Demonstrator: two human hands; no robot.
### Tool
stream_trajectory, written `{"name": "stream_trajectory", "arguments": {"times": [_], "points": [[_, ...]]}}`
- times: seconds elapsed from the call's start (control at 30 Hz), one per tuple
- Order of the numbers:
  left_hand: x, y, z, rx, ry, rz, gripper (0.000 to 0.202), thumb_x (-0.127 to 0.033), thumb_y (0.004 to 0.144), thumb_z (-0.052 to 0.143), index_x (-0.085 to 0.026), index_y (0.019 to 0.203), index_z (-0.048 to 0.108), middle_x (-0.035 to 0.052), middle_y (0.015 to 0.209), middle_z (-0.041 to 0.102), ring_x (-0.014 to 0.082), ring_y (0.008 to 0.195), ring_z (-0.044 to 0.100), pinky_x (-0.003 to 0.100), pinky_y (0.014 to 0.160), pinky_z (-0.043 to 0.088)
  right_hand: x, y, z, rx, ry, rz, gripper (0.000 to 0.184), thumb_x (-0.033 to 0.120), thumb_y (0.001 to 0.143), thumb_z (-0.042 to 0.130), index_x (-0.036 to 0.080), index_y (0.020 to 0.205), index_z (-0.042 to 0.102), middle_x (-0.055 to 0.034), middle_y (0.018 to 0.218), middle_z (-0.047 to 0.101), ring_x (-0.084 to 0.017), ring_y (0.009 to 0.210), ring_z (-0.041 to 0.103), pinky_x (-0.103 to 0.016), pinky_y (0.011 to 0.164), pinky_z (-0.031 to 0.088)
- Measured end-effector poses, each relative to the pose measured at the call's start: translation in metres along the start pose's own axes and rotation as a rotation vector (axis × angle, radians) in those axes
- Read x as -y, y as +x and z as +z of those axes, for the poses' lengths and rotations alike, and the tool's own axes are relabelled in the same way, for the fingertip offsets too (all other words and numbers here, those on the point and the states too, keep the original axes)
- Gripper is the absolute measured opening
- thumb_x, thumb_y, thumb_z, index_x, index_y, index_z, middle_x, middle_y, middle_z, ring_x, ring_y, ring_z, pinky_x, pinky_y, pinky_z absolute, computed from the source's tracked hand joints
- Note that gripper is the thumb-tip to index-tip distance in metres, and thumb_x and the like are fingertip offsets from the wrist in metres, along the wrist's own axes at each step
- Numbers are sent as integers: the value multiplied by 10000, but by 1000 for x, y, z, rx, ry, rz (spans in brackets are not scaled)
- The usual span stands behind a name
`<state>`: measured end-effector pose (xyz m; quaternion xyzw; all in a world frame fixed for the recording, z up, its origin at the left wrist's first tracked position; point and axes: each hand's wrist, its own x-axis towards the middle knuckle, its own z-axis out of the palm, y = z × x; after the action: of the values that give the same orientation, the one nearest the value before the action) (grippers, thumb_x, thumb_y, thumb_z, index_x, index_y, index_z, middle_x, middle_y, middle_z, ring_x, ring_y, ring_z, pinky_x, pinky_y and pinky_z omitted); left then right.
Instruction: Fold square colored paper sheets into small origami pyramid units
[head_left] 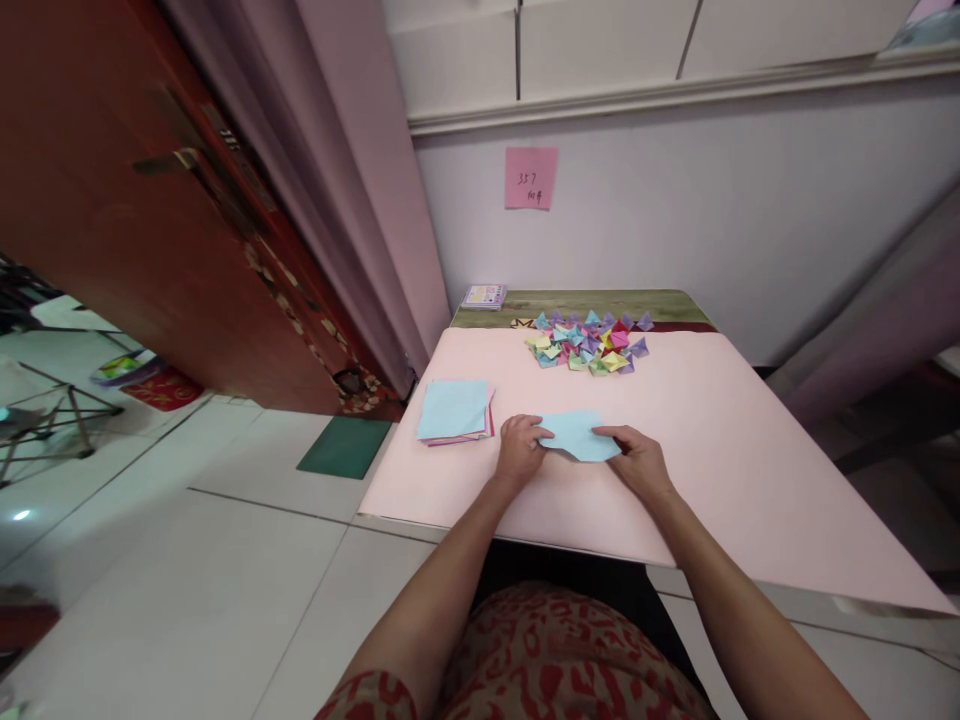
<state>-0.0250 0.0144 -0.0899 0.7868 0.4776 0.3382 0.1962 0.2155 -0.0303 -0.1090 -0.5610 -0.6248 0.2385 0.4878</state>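
A light blue paper sheet [577, 435], partly folded, lies on the pink table cover [712, 450] in front of me. My left hand [519, 450] presses its left edge with curled fingers. Fingers of my right hand [637, 460] are pinched on the sheet's right edge. To the left lies a stack of square papers [455, 411] with a light blue sheet on top. Farther back sits a pile of several small folded paper pieces [589, 343] in many colours.
A small printed pack [484, 296] rests at the table's far left corner. A pink note [531, 178] is stuck on the wall behind. A dark wooden door [135, 220] and a curtain [337, 180] stand to the left. A green mat [345, 447] lies on the tiled floor.
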Motion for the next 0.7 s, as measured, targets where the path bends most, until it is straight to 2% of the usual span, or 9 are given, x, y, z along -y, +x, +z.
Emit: {"name": "stream_trajectory", "arguments": {"times": [0.17,0.3,0.43,0.5,0.57,0.63,0.7], "points": [[-3,0,-2,10,21,-31,166,-143,752,681,-256,847,758,42,1149,678,233,1148,538,440,1057,340,2,0,1,24,-141,-78,224,217,760,625,255,925,771,-48,971,701,-186,798,661,-302,681,526],[-4,0,-2,60,56,-39,282,-83,758,600,-289,867,759,19,1224,651,231,1209,504,458,1111,263,6,-1,1,-1,-271,-125,287,151,739,611,275,939,774,-65,1186,626,-193,892,666,-306,706,542],[-3,-1,-3,74,56,-29,240,-113,753,627,-293,849,754,13,1249,640,236,1238,487,472,1131,216,11,-2,-1,-39,-270,-125,270,179,743,632,278,954,768,-62,1330,543,-214,1011,645,-311,757,545],[-4,0,-4,77,48,-29,188,-149,759,658,-289,842,751,15,1247,642,240,1245,485,477,1129,215,14,-2,-2,-17,-249,-99,230,223,753,645,266,945,765,-64,1318,553,-200,949,654,-303,734,539],[-6,1,-4,60,34,-39,92,-232,742,726,-274,822,745,25,1232,650,254,1243,489,486,1124,220,18,-2,-4,21,-250,-49,185,311,779,657,245,919,759,-69,1273,586,-165,792,647,-300,688,523],[-8,2,-5,25,23,-57,90,-312,729,765,-244,776,729,41,1191,668,261,1212,516,487,1110,249,21,0,-4,47,-269,16,234,417,813,636,218,868,746,-71,1182,635,-134,660,601,-296,645,493],[-10,3,-4,-5,24,-78,133,-327,770,733,-215,708,696,55,1115,689,249,1146,559,471,1085,298,25,3,-3,48,-310,83,323,489,841,589,198,796,721,-64,1035,673,-134,626,569,-288,619,452]]}}
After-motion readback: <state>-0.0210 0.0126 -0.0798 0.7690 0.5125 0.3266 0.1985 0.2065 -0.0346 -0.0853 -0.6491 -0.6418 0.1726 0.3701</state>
